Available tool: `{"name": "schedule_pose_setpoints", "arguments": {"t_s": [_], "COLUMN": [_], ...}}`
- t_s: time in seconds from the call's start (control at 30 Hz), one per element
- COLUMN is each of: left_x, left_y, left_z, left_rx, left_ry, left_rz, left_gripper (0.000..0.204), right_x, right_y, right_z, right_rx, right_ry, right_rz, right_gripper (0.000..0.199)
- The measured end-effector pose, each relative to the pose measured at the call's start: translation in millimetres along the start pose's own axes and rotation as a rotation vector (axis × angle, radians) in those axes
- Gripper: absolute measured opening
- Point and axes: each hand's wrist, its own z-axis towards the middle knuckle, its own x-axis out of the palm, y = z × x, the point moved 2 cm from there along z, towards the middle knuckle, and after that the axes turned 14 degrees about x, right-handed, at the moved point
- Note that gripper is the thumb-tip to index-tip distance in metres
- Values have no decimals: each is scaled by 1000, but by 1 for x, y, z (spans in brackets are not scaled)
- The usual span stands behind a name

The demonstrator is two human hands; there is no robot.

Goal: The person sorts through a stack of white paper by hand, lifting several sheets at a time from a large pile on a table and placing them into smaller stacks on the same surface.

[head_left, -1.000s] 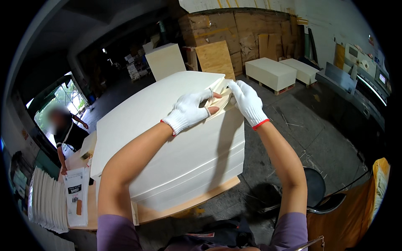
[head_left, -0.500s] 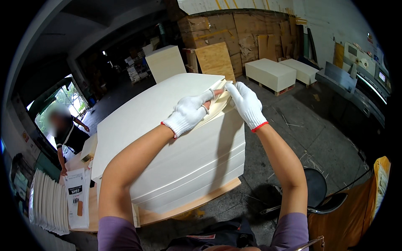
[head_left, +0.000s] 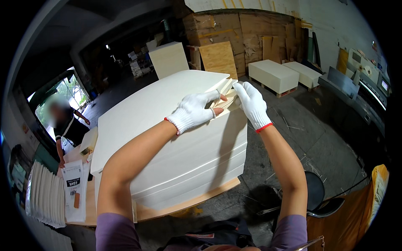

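Far left of the tall paper stack (head_left: 167, 138), a blurred person (head_left: 67, 125) by the bright doorway, hard to make out; just below, a fanned row of white sheets (head_left: 44, 196) cut off by the dark rim, and one printed leaflet (head_left: 74, 194) lying on the wooden pallet (head_left: 184, 205) under the stack. On the stack's top near corner, left hand (head_left: 193, 112) in a white knit glove, palm down, fingers (head_left: 211, 97) pinched together on the lifted corner sheets (head_left: 226, 94), thumb tip bare through the glove. Just right of it, right hand (head_left: 252, 104), also gloved, fingers closed on the same fanned corner from the far side; exact grip under the paper hidden. Compared with half a second ago, corner sheets raised slightly more and spread wider, both hands still clamped at that corner, barely shifted. Behind the stack, one upright pale board (head_left: 169, 58) and one plywood panel (head_left: 218, 58); right of the stack, two low white piles (head_left: 274, 75) on pallets. Lower right, one dark round stool (head_left: 318, 194), partly hidden behind the right forearm.
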Motion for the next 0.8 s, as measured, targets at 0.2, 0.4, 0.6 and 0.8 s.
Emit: {"name": "schedule_pose_setpoints", "arguments": {"t_s": [0.2, 0.4, 0.6, 0.8], "left_x": [0, 6, 17, 17], "left_y": [2, 1, 25, -21], "left_z": [-1, -6, -2, -63], "left_rx": [19, 134, 618, 307], "left_ry": [-2, -1, -425, -703], "left_rz": [-12, 186, -2, 238], "left_gripper": [34, 47, 52, 34], "right_x": [-4, -12, -8, 29], "right_y": [9, 17, -15, 26], "right_z": [-10, -16, 9, -31], "right_rx": [58, 0, 4, -15], "right_ry": [36, -52, 709, 684], "right_rz": [14, 3, 941, 490], "right_gripper": [51, 47, 29, 62]}}
